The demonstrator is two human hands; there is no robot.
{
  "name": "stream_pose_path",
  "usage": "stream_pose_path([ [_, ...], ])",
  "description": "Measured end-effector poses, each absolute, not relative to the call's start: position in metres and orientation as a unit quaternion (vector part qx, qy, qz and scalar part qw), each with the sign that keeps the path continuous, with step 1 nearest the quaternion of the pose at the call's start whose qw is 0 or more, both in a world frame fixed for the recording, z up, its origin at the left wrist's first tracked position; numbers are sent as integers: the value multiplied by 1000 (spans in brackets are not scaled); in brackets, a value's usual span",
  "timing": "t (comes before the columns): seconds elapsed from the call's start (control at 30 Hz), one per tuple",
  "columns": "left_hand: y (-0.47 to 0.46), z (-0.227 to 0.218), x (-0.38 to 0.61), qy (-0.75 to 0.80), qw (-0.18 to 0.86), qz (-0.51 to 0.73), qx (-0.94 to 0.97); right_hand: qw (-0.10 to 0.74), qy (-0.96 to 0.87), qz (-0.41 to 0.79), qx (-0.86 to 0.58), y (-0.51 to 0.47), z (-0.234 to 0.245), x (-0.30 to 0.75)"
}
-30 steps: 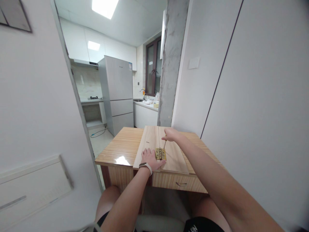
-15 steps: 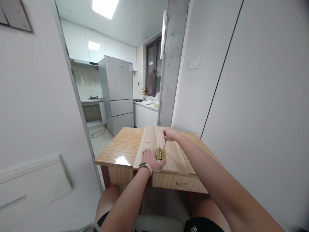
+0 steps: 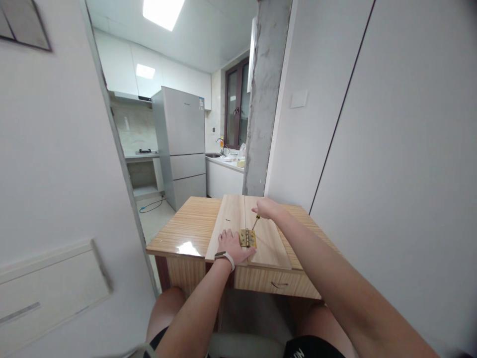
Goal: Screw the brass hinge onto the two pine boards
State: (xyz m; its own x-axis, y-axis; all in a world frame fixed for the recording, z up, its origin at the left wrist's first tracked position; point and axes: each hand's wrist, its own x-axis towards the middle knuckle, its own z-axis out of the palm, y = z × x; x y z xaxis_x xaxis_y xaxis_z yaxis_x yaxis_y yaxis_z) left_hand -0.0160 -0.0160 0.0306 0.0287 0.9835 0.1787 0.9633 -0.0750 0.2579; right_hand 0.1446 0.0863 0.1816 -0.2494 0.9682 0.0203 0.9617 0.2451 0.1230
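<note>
One grey refrigerator (image 3: 186, 124), three doors, stands in the kitchen beyond the doorway. One wood-grain desk (image 3: 186, 226) stands before the seated person; one drawer front (image 3: 257, 280) with one handle shows. Two pale wooden boards, left (image 3: 234, 209) and right (image 3: 269, 243), lie flat on it, edge to edge along one seam.

Two hands are present. The left hand (image 3: 230, 244) lies palm down, fingers moderately spread, gripping nothing; its thumb crosses the seam onto the right board. One wristband (image 3: 226, 257) is on that wrist. The right hand (image 3: 265, 208) is curled closed around the handle of one screwdriver (image 3: 256, 222), tilted, tip at the right leaf of the hinge; seating cannot be determined.

One brass-coloured butt hinge (image 3: 247, 237) lies opened across the seam, beside the left fingers. One loose screw (image 3: 227, 220) lies on the left board.
</note>
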Motion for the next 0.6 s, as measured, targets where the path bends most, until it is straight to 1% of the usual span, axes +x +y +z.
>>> stream_pose_path([
  [0.23,-16,31,-17,676,43,157,718,29,811,72,580,81,186,144],
  [0.4,-17,31,-17,675,37,159,719,50,826,50,560,78,192,142],
  [0.6,-17,32,-16,678,32,159,717,28,817,48,574,81,189,143],
])
